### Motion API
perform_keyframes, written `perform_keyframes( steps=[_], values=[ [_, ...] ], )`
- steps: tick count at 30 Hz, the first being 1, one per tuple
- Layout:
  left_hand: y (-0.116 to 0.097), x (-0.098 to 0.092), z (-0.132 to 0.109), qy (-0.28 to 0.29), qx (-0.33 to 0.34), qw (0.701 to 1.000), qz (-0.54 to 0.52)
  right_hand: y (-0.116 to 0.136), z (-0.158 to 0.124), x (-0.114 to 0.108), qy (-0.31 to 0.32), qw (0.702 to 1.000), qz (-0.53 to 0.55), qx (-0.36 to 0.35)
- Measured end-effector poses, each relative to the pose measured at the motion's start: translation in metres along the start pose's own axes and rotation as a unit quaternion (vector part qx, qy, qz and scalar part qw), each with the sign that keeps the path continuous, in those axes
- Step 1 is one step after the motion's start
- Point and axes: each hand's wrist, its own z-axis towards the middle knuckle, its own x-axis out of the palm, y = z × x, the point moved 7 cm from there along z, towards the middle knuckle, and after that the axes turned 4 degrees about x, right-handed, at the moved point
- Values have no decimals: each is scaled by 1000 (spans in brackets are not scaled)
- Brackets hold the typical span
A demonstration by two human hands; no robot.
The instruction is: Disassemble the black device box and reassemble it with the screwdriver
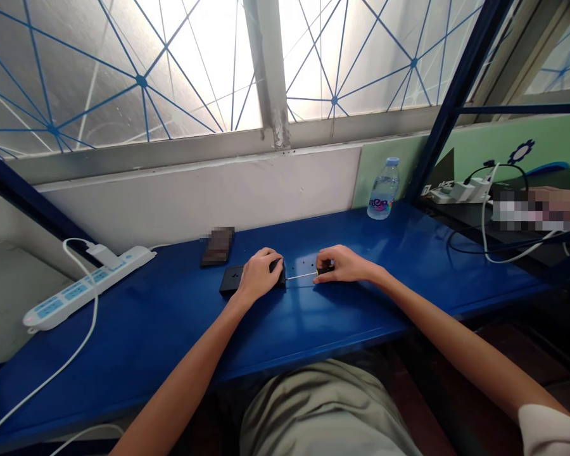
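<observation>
My left hand [258, 275] is closed over a flat black box [229, 280] lying on the blue tabletop and pins it down. Most of the box's right half is hidden under the fingers. In my right hand [344, 264] is the dark handle of a screwdriver [302, 276], with a bit of yellow by the shaft. Its thin metal shaft lies nearly level, and the tip meets the right side of the box. Several tiny dark specks, perhaps screws [304, 262], are on the table just behind the shaft.
A dark phone-like slab [220, 246] lies behind the box. On the left is a white power strip [90, 288] with a plugged-in charger and cable. A water bottle [384, 189] stands at the back right. Another person's hand [558, 202] is at far right, near cables and chargers.
</observation>
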Motion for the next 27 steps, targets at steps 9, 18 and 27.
perform_keyframes(
  steps=[9,18,27],
  values=[
    [-2,2,0,-3,19,999,36,5,-2,5,31,999,13,12],
    [-4,1,1,1,19,999,32,7,-3,1,17,1000,12,14],
    [-2,2,0,4,18,999,30,1,0,4,6,999,-35,-6]
  ],
)
